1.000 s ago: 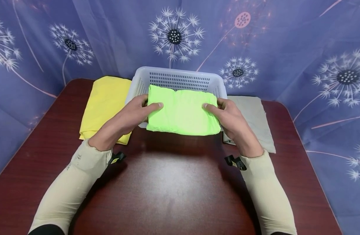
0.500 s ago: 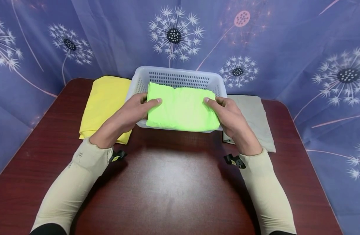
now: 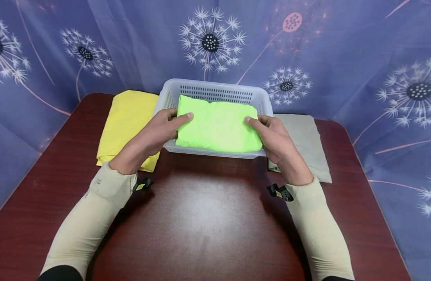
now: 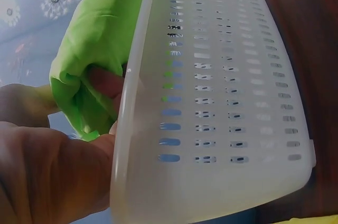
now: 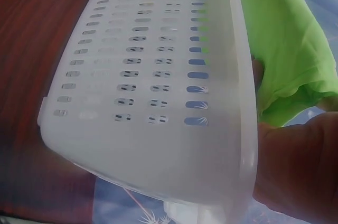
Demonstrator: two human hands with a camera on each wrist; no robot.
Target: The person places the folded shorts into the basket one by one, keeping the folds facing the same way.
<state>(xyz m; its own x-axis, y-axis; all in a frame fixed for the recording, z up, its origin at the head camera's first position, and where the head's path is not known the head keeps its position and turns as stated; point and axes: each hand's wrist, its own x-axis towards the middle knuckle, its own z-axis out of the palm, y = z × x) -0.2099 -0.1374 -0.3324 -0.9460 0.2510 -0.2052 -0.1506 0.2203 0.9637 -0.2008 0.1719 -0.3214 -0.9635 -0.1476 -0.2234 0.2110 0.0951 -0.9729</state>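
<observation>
A folded neon-green cloth (image 3: 217, 125) is held level by both hands over the white plastic basket (image 3: 215, 86). My left hand (image 3: 162, 128) pinches its left end, thumb on top and fingers beneath. At the opposite end my right hand (image 3: 275, 136) grips it the same way. In the left wrist view the green cloth (image 4: 100, 39) shows its folded layers at the rim of the basket (image 4: 158, 182). The right wrist view has the cloth (image 5: 290, 49) just above the rim on that side. The basket's floor is hidden under the cloth.
A folded yellow cloth (image 3: 127, 121) lies on the dark red wooden table (image 3: 201, 218) left of the basket. To the right lies a folded grey cloth (image 3: 303, 144). A blue curtain (image 3: 145, 47) with dandelion prints hangs right behind the basket.
Both hands have moved the green cloth slightly away from the person, further over the basket. The basket's near wall, covered before, now shows below the cloth.
</observation>
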